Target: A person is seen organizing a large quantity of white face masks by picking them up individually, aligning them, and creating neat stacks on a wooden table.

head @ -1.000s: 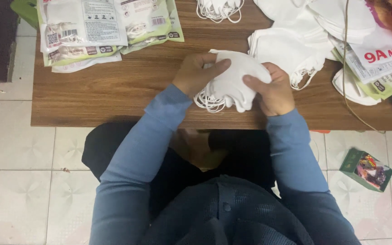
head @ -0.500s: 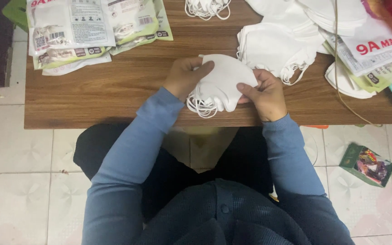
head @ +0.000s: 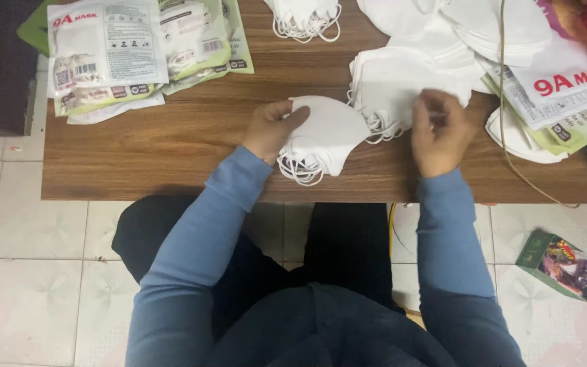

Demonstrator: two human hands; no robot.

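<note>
White masks [head: 324, 139], a small folded stack with ear loops dangling, lie near the front edge of the wooden surface [head: 171, 149]; the left hand [head: 273, 129] grips them, thumb on top; the right hand [head: 439, 129], fingers curled, touches a larger mask pile [head: 388, 85] just beside; sealed packets [head: 110, 51] lie well apart, far left.

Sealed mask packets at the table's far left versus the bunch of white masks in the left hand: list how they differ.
The sealed packets are flat, printed film with green edging; the bunch of masks is bare, plain white. The packets lie untouched on the wooden table, while the left hand grips the bunch at the table's near edge. Ear loops dangle from the bunch; none hang from the packets. Both rest on the same table.
</note>
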